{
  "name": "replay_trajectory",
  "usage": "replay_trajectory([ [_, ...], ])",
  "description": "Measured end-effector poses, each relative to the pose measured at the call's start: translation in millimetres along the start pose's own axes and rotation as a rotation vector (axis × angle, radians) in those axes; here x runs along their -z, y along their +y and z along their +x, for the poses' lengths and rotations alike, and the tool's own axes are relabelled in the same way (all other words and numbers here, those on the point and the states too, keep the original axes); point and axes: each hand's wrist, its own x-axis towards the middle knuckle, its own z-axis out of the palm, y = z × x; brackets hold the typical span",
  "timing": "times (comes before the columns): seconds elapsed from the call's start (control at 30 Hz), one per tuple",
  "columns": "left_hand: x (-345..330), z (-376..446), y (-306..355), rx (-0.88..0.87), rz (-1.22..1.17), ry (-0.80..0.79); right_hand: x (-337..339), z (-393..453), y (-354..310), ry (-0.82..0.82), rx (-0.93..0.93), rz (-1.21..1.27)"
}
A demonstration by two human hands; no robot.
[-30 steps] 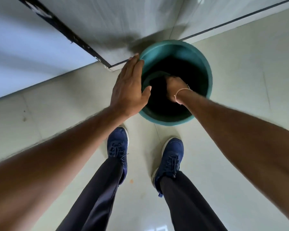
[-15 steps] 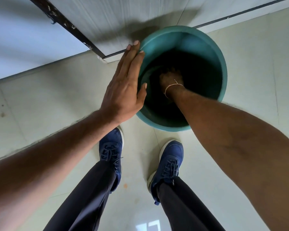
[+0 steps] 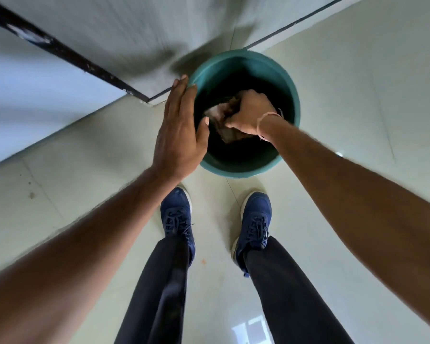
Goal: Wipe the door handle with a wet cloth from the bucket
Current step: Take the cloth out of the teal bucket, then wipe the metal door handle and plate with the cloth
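Note:
A teal bucket [image 3: 287, 78] stands on the floor in front of my feet, close to the wall. My right hand [image 3: 252, 111] is inside it, fist closed around a dark, wet, pinkish-brown cloth [image 3: 220, 120] that hangs over the dark interior. My left hand [image 3: 180, 130] lies flat with fingers extended against the bucket's left rim, holding nothing. The door handle is out of view.
Pale green floor tiles [image 3: 358, 95] surround the bucket. A white door or wall panel [image 3: 134, 40] with a dark vertical edge [image 3: 67, 52] rises just behind the bucket. My two blue shoes [image 3: 175, 214] stand right below the bucket.
My right hand has risen from deep in the bucket and now grips the cloth, which has come into sight. The left hand stays on the rim. The view has shifted slightly.

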Motion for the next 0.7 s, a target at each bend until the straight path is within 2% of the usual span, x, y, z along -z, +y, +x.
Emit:
replay_trajectory([
  [0.07,16.8,-2.7,21.4,0.079,-0.117,0.031,27.6,-33.4,-1.8,-0.026,-0.049,0.362],
  [0.13,35.4,-5.4,46.5,0.192,-0.339,0.014,58.5,-73.6,-4.3,-0.067,-0.082,0.758],
  [0.2,59.0,-6.3,72.3,0.378,-0.627,-0.067,86.0,-113.8,-8.0,-0.111,-0.086,1.081],
  [0.3,107.5,-9.2,114.4,0.603,-0.993,-0.255,122.5,-172.3,-20.5,-0.173,-0.065,1.377],
  [0.4,152.5,-20.2,158.6,0.694,-1.263,-0.359,153.1,-225.3,-32.1,-0.206,-0.044,1.500],
  [0.47,184.5,-27.5,185.3,0.676,-1.309,-0.349,174.4,-261.3,-40.8,-0.210,-0.038,1.426],
  [0.57,227.8,-32.8,218.6,0.549,-1.238,-0.326,210.9,-307.1,-53.2,-0.192,-0.015,1.274],
  [0.7,288.1,-47.4,263.8,0.447,-1.078,-0.319,259.6,-361.6,-75.8,-0.179,-0.018,1.353],
])
